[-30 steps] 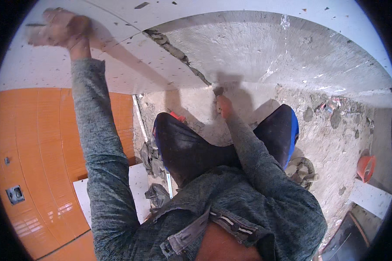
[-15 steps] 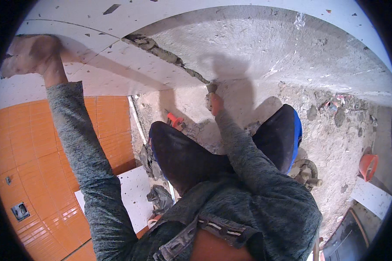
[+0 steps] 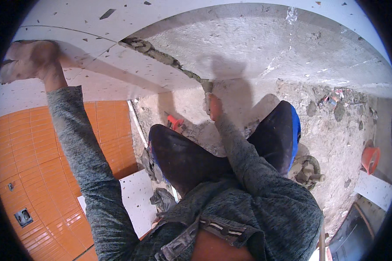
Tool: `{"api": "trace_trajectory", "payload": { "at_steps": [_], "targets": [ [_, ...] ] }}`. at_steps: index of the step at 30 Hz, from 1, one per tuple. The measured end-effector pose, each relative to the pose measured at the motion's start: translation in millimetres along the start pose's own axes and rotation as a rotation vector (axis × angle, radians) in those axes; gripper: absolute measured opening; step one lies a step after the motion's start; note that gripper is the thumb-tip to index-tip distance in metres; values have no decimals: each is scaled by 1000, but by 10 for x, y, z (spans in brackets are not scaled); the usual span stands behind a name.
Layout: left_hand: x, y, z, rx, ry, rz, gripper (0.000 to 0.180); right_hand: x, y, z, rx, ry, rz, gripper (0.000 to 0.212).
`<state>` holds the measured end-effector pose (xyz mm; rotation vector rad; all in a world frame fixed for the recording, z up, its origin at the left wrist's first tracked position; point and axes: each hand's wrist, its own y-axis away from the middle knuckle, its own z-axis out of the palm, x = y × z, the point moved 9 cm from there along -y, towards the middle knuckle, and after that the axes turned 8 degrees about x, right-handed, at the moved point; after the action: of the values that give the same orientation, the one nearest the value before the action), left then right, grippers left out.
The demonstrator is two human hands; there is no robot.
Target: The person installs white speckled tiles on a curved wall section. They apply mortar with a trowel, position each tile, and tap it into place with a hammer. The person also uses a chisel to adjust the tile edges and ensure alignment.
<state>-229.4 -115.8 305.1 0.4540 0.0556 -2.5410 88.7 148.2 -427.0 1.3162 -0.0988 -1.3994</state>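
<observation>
My left hand leans on the white speckled tiles at the upper left, fingers stretched out and holding nothing. Low at the wall, my right hand is closed round the handle of a small trowel. The trowel's grey blade points up and touches the lower end of a rough strip of mortar. That strip runs along the slanting tile edge, beside bare grey wall. My fingers hide most of the handle.
Between my knees and the orange tiled wall lie a red tool and a white pipe. At right are a round mortar-smeared container, an orange bucket and a pale board. Dark plastic lies at lower left.
The trowel blade has turned slightly and sits a little left along the mortar's lower end. My left hand stays against the tiles. The whole view has shifted slightly.
</observation>
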Motion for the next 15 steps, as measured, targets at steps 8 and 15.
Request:
{"api": "trace_trajectory", "payload": {
  "at_steps": [8, 15],
  "targets": [
    [-657, 11, -425, -415, 141, -207, 7, 113, 426, 69, -73, 25, 14, 26],
    [-512, 156, -343, -395, 828, -610, 13, 4, 711, 343, -183, -134, -47, 28]
  ]
}}
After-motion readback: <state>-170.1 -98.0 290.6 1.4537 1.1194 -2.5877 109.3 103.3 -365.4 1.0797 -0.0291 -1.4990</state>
